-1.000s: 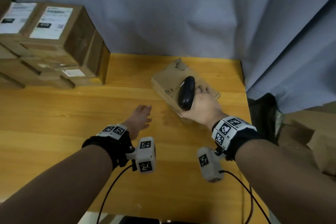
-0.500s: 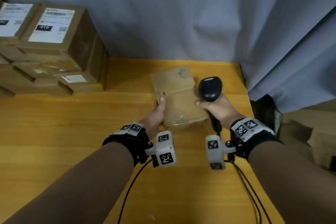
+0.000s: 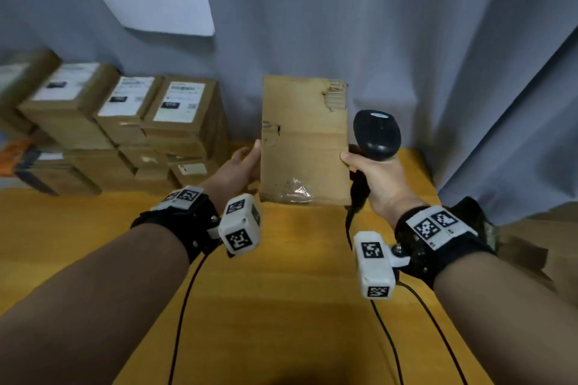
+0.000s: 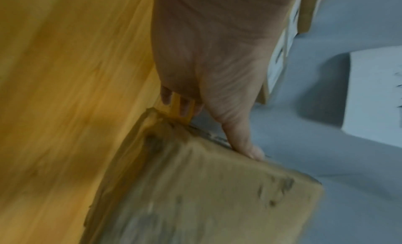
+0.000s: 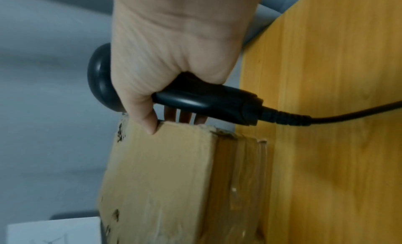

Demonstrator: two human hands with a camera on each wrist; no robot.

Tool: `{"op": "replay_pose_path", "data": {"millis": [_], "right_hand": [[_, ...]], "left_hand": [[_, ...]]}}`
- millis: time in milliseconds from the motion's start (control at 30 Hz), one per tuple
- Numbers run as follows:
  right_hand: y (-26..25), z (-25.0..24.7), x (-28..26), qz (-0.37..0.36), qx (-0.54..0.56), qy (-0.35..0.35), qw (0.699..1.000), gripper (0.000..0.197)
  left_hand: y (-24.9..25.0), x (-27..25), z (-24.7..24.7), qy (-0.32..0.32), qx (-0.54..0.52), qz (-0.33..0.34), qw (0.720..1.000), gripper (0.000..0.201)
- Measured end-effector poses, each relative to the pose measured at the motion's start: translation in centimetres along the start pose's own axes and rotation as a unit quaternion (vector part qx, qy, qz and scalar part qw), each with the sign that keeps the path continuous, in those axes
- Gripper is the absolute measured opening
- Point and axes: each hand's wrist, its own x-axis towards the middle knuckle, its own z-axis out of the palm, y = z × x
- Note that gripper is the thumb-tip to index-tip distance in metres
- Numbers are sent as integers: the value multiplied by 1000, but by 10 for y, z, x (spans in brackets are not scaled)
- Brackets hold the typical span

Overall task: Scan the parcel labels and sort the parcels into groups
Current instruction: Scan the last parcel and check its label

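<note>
Both hands are tilting one worn parcel [image 3: 305, 141] upright on the table [image 3: 281, 306]: left hand [image 3: 239, 170] pinching its left edge, right hand [image 3: 377, 178] gripping the scanner [image 3: 377, 134] while steadying the right edge. No label is showing on the near face, so scanning looks pending. Labelled boxes [image 3: 131, 122] are sitting stacked far left, seemingly already grouped.

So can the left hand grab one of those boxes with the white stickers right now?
Probably not yet. The left hand is busy holding the cardboard parcel upright on the table. The stacked labelled boxes sit nearby with nothing between, so once it lets go, likely yes.

Probably a parcel-sorting room: stacked labelled boxes [image 3: 131, 122], handheld scanner [image 3: 377, 134].
</note>
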Motion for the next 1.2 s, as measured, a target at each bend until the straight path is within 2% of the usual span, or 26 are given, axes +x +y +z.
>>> {"op": "replay_pose_path", "data": {"millis": [67,100,167,233,300,400,500,567,633,700,767,833,867,933,1000,1200], "right_hand": [[-9,8,-2,-12,-5,7,1000,25],[-11,13,-4,-23,-27,17,999,28],[-12,25,-8,-57,-72,34,995,24],[-13,36,-14,-76,-71,39,994,27],[-14,45,-21,-63,-23,15,998,25],[-16,57,-27,-36,-10,-51,998,43],[-17,60,-26,-29,-7,-20,999,45],[-21,57,-26,-12,28,1,1000,41],[-24,51,-28,-3,55,-9,998,34],[-28,47,-33,-10,62,-32,998,30],[-31,44,-37,-21,64,-52,996,26],[-35,44,-37,-24,54,-50,997,21],[-36,45,-35,-29,34,-37,998,20],[-39,47,-31,-48,-43,2,998,17],[-40,47,-28,-67,-90,25,993,15],[-38,44,-28,-77,-39,41,995,16]], "left_hand": [[9,-3,-15,-60,0,15,998,68],[11,-4,-20,-73,-9,20,997,74],[15,-3,-25,-63,-36,36,997,79],[17,-1,-21,-45,-62,62,995,64],[20,-1,-15,-32,-91,77,992,44],[23,-4,-11,9,-52,116,992,33],[23,-6,-20,26,-29,142,989,16],[23,-5,-28,-7,-56,147,987,11],[27,-8,-33,-24,-26,150,988,32],[32,-15,-35,-35,49,133,989,54],[33,-19,-35,-82,120,101,984,57],[33,-22,-35,-138,102,57,984,59],[30,-22,-33,-139,60,47,987,61],[24,-16,-30,-100,-22,69,992,61],[24,-16,-28,-56,-42,103,992,59],[32,-14,-26,-56,-48,134,988,65]]}}
